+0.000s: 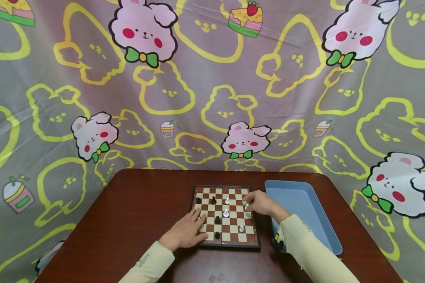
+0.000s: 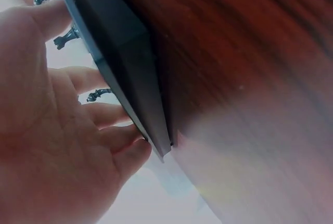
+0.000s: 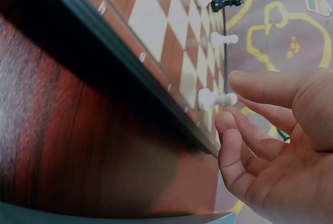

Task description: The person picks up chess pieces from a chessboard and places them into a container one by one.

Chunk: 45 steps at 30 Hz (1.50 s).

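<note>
A folding chessboard [image 1: 233, 237] with brown and cream squares lies on the table, carrying several black and white pieces. My left hand [image 1: 186, 231] rests on the board's left edge, fingers spread; in the left wrist view, black pieces [image 2: 66, 38] show beyond the fingers. At the right edge, my right hand [image 1: 262, 203] is beside a white pawn [image 3: 214, 99] that stands upright on a square. Its thumb and bent fingers stand on either side of the pawn's head, with small gaps visible. Nearer the front stands another white piece [image 1: 241, 228]; a black piece [image 1: 217, 220] is left of centre.
Right of the board lies a shallow blue tray [image 1: 322, 204], partly behind my right forearm. The dark red-brown table [image 1: 138, 204] extends to the left. A patterned curtain [image 1: 198, 78] hangs behind and at both sides.
</note>
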Tool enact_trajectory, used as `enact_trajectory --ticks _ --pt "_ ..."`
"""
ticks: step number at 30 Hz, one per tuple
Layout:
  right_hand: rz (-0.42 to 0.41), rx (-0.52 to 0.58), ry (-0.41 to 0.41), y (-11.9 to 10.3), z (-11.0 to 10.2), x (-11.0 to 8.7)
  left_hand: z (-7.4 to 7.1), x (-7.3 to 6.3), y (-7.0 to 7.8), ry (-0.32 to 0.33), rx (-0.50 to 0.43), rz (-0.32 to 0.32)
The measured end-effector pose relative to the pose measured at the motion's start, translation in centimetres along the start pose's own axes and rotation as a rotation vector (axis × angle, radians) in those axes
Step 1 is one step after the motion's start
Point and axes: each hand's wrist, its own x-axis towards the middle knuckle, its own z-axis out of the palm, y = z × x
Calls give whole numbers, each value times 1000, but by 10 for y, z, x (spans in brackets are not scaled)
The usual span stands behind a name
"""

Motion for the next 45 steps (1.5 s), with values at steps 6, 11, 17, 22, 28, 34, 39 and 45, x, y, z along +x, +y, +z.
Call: enact_trajectory --ticks 6,11,17,22,28,34,39,45 --pt "-4 21 16 7 4 2 -2 0 0 -10 6 -6" --pt "-16 30 16 11 7 3 -3 0 0 -8 5 -10" --pt "-14 25 32 12 10 5 -1 1 0 -19 -15 -7" --pt "-6 17 52 16 12 6 0 0 2 -19 -26 -9" --pt "-7 42 68 20 12 8 -2 0 4 -13 -18 -17" --pt "-18 96 53 23 12 8 -2 0 5 -11 -14 -25" --pt "-42 142 49 24 10 6 0 1 5 -9 -6 -29" --pt "-7 176 47 21 6 7 1 1 5 -21 20 -24"
